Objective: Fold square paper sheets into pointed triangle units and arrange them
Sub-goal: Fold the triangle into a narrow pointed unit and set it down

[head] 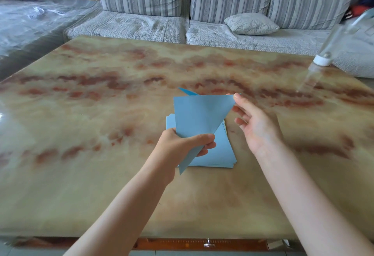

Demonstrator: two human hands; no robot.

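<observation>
Left hand (183, 144) and right hand (258, 128) are bare, as are both forearms (129, 201).

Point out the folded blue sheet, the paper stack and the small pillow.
folded blue sheet (198, 116), head view, middle of its face.
paper stack (224, 152), head view, bare top sheet.
small pillow (251, 23), head view, centre of its cover.
</observation>
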